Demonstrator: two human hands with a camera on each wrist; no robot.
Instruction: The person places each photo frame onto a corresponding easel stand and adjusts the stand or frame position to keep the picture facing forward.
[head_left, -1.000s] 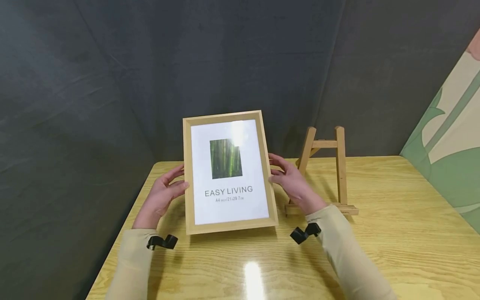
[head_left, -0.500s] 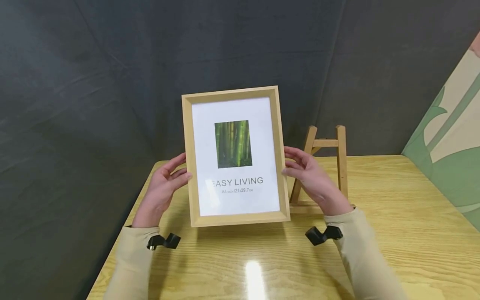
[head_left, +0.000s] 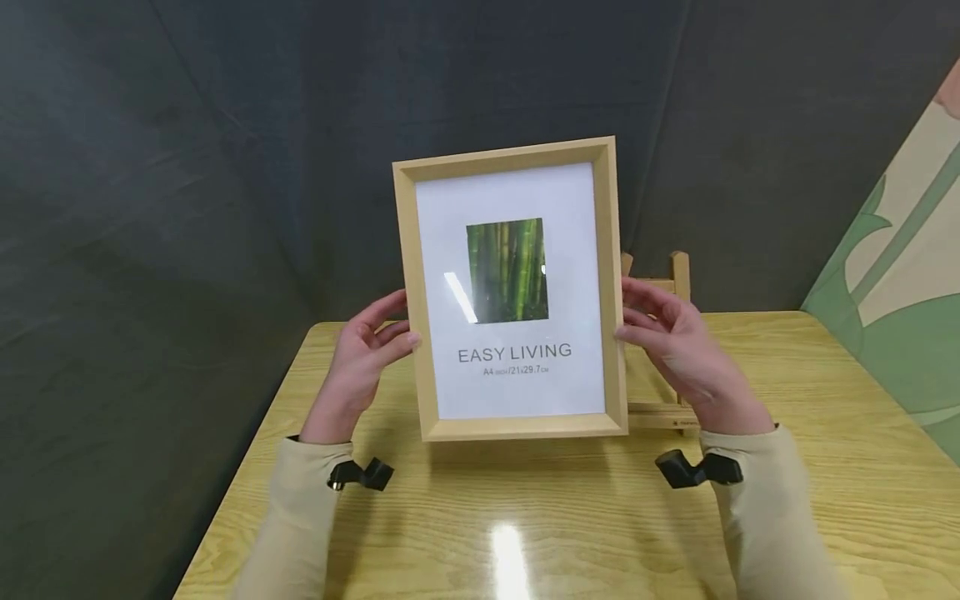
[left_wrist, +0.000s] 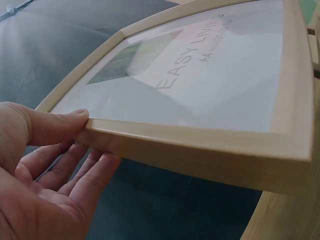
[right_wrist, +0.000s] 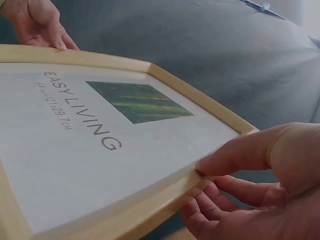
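Note:
A light wooden picture frame, with a white insert, a bamboo photo and the words EASY LIVING, is held up above the table, tilted slightly. My left hand grips its left side, thumb on the front and fingers behind, as the left wrist view shows closely. On the opposite side my right hand pinches the edge in the same manner; in the right wrist view the thumb lies on the front rim. Behind the frame and my right hand stands a small wooden easel, partly hidden.
The wood-grain table reaches back to a dark grey curtain. At the right is a panel painted with green leaves. A black camera mount sits on each wrist, one being the left mount.
Both hands have raised the picture frame and carried it to the right and closer to the camera. It now covers much of the easel, which has stayed in place.

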